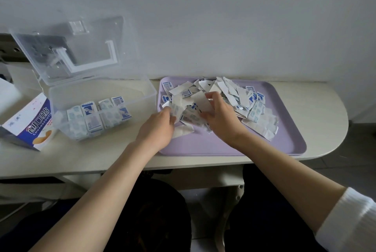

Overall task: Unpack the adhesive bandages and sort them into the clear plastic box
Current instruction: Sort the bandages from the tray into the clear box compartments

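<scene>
At right, the purple tray point(223, 146) carries the remaining work. The clear plastic box point(101, 93), lid raised, is partly filled. A bandage pile point(230, 93) lies unsorted; left hand point(160, 127) and right hand point(221, 117) each grip a portion of it.

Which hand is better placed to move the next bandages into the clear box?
Probably the left hand: it is at the left edge of the bandage pile, nearest the clear box. The right hand is farther, mid-pile.
</scene>
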{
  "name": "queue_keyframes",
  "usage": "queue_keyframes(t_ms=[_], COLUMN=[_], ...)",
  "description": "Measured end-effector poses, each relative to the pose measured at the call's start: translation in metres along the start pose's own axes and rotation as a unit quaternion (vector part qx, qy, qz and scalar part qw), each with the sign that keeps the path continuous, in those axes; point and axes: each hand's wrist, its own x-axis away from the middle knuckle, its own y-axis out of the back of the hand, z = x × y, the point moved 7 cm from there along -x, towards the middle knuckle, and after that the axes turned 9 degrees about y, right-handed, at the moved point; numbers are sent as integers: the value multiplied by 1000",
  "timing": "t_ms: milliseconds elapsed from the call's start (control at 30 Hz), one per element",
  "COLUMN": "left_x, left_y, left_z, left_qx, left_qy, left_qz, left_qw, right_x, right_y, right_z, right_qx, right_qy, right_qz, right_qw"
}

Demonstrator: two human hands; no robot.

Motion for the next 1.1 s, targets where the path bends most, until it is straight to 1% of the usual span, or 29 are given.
queue_keyframes(t_ms=[100,300,500,567,633,767,833,933,1000,1100], left_x=[5,12,19,19,19,15,15,16,16,14], left_y=[-4,-5,-10,-9,-6,7,14,12,6,1], left_z=[-9,-23,-27,-27,-27,-23,-26,-30,-30,-26], left_qx=[10,66,100,102,74,55,53,54,42,12], left_qy=[-19,11,16,-2,-29,-43,-63,-103,-117,-121], left_qz=[26,75,115,98,48,-28,-55,-47,-36,-51], left_qw=[999,995,988,990,996,997,995,992,992,991], right_x=[2,1,0,0,0,-5,-8,-8,-4,3], right_y=[-8,-14,-19,-19,-19,-5,5,6,-4,-25], right_z=[6,3,-1,0,-1,-13,-19,-17,-9,3], right_qx=[26,56,85,83,81,70,69,100,103,118], right_qy=[28,31,41,46,45,8,-19,-5,20,46], right_qz=[35,45,55,56,50,-28,-43,3,42,109], right_qw=[999,997,994,994,994,997,997,995,994,986])
